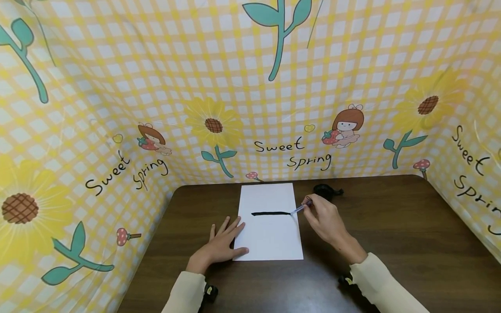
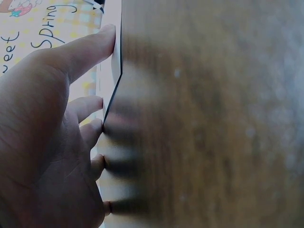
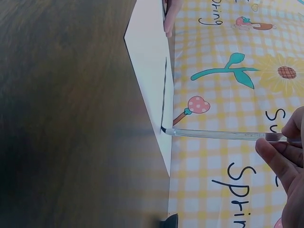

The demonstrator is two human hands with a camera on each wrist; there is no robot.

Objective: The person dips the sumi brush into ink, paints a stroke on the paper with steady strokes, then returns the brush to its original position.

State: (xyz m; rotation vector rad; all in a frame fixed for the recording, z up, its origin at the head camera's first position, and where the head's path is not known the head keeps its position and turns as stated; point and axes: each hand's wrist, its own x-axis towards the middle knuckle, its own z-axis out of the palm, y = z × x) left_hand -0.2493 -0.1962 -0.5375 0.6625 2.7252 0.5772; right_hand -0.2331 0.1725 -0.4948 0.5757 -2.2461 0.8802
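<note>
A white sheet of paper [image 1: 270, 243] lies on the brown table, with one thick black horizontal stroke [image 1: 270, 213] across its upper middle. My right hand [image 1: 326, 219] pinches a slim paintbrush [image 3: 213, 135] with a clear handle between thumb and fingers. The brush's dark tip touches the paper at the right end of the stroke, near the sheet's right edge. With fingers spread, my left hand [image 1: 219, 247] rests at the paper's left edge. Its thumb lies on the sheet in the left wrist view, and some fingertips reach onto the table.
A small black object [image 1: 325, 190] with a protruding end sits behind my right hand, partly hidden by it; its kind is unclear. The brown tabletop [image 1: 391, 226] meets a yellow-checked cloth [image 1: 274, 100] with flowers and lettering at the back and sides.
</note>
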